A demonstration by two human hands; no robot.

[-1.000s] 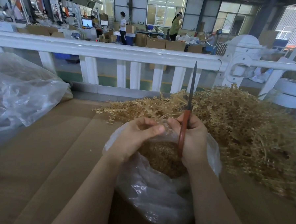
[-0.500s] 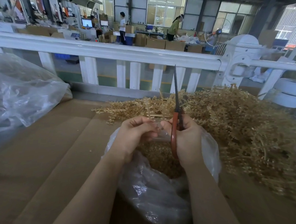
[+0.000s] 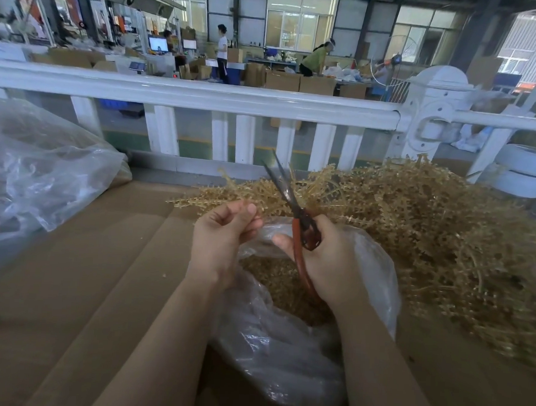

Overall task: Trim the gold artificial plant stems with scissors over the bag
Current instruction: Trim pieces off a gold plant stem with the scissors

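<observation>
Setting: Cardboard-covered bench (image 3: pixel 80 273) under my arms, a white railing (image 3: pixel 204 98) across its far edge, and a busy packing floor with other workers beyond it.
Bag: my clear plastic bag (image 3: pixel 283 359) sits open right below my hands, with gold clippings (image 3: pixel 275 284) already heaped inside.
Stems: the gold artificial plant stems (image 3: pixel 429 236) lie in a big tangled pile to my right, spilling along the bench behind the bag; a few sprigs reach just behind my fingers.
Left hand: my left hand (image 3: pixel 224 234) is curled, thumb and fingertips pinched together above the bag's rim; I judge it holds a thin sprig, though the piece itself is too small to make out.
Right hand: my right hand (image 3: pixel 323 255) is wrapped around the red handles of the scissors (image 3: pixel 294 216), blades parted and pointing up and away from me.
Second bag: another clear bag (image 3: pixel 38 172) rests at far left, well apart.
Risk, fingers: the parted blades stand near my left fingertips; closing them carelessly could nick me.
Risk, spill: if I cut past the rim, bits would land on the cardboard instead of in the bag.
Risk, snag: the points could catch the thin plastic and tear it.
</observation>
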